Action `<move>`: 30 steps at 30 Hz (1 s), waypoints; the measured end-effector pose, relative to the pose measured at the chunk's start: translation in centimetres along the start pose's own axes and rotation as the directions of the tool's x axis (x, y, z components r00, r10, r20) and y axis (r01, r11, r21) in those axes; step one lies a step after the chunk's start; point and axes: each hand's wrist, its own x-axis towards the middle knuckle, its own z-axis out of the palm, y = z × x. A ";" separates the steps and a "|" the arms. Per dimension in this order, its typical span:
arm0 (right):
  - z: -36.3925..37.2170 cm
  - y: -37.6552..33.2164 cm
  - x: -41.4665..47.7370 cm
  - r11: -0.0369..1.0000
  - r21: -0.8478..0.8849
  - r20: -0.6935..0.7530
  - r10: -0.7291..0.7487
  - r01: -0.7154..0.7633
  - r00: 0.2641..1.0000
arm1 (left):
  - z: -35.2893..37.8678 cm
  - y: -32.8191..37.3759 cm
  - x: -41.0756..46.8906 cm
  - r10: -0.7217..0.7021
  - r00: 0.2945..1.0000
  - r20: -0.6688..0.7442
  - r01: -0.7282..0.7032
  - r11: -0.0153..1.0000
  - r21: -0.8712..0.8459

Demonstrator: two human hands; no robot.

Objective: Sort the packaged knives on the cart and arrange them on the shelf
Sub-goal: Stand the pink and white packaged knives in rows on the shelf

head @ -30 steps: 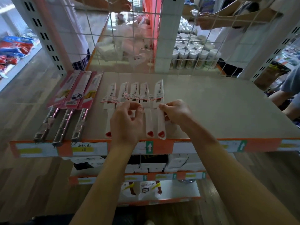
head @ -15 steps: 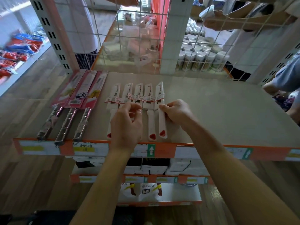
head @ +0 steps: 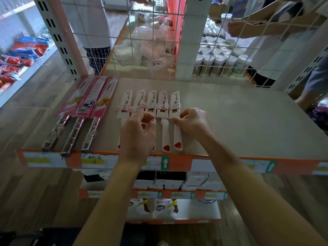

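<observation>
Fingers [head: 150,119] of the left hand [head: 137,137] curl over the middle of a row of five white packaged knives [head: 164,105], hiding two handles and whatever the fingertips hold; its grasp cannot be made out. The right hand [head: 194,124], fingers bent, pinches the edge of the rightmost knife [head: 175,103] where the card sleeve meets the handle.

Below the forearms, boxes [head: 168,181] on a lower shelf are cut off by the orange-and-white price strip [head: 200,164] and are partly in shadow, their print unreadable.

The white knives lie flat on the grey shelf [head: 239,121], side by side and touching, red-tipped plastic handles toward the front edge, each blade in a white sleeve with a red-and-white label. Just beside them on the left lie three steel-handled knives [head: 76,132] in glossy pink card sleeves, ribbed round handles reaching the shelf lip.

A white wire grid [head: 213,50] closes the back of the shelf. Through it show blurred plastic-wrapped goods and rows of white cylindrical tubs [head: 218,63]. A person in checked shorts [head: 98,55] stands behind at left. At upper right another person's hand [head: 234,29] holds a cardboard flap [head: 275,22]. Bright snack bags [head: 23,48] lie far left.
</observation>
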 end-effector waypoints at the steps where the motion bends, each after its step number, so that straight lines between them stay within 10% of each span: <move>1: 0.0 0.0 -0.2 1.000 0.003 0.006 -0.002 0.002 1.000 | 0.0 -0.2 0.0 -0.005 1.000 0.015 0.005 1.000 0.000; 30: 2.5 -4.1 -6.3 0.960 -0.198 -0.160 -0.230 0.197 0.960 | -8.5 -1.0 -2.7 -0.154 0.986 0.057 0.145 0.981 0.130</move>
